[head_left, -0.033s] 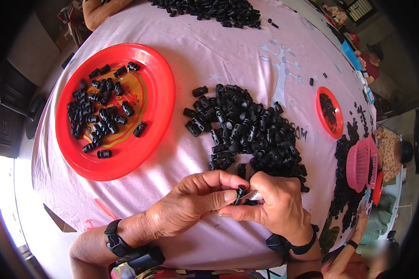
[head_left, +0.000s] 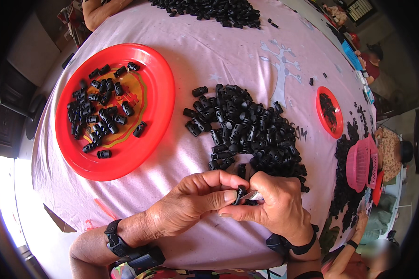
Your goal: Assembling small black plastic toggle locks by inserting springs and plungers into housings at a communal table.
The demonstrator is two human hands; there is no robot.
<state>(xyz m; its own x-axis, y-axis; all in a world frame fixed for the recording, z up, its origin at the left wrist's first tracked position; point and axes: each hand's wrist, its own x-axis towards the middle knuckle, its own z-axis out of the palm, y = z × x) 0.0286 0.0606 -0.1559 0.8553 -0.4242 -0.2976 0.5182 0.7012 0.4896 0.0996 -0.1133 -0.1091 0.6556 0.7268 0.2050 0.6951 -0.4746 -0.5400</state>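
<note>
ok so left hand [head_left: 186, 200] pinches a black piece [head_left: 239, 194] by the surface's [head_left: 191, 251] near edge, long axis mostly near-to-far, right hand [head_left: 281, 204] pinching a metal tool [head_left: 250, 195] just right of it

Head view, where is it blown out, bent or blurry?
Head view: white glare sits lower left; the pink patterned tablecloth bows outward; a co-worker's head at lower right is smeared; bare left hand and bare right hand look fairly sharp.

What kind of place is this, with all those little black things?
Probably a small shared workroom, though I can't be sure. Heaps of small black parts lie on a table covered with pink cloth, a red tray holds more, and other people are around the table.
</note>
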